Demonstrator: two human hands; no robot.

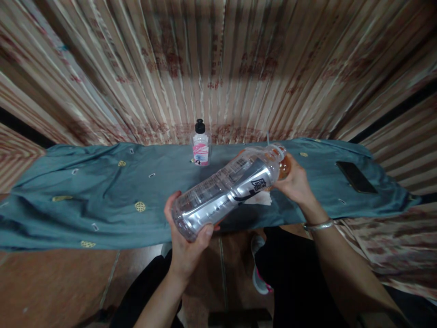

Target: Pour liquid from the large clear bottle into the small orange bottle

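While the left hand (187, 246) clasped the base of a clear bottle (221, 193), thumb across its near side, the right hand (296, 182) curled around an orange bottle (284, 168), mostly hidden behind the clear one's mouth. Above the blue cloth (112, 191), the clear bottle slanted toward the far right. I judged the handling half done: both were lifted, neither yet set down; whether they touched, I couldn't tell.

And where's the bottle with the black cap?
In the head view, the small bottle stands on the cloth, just left of centre, beyond the big bottle, near the curtain.
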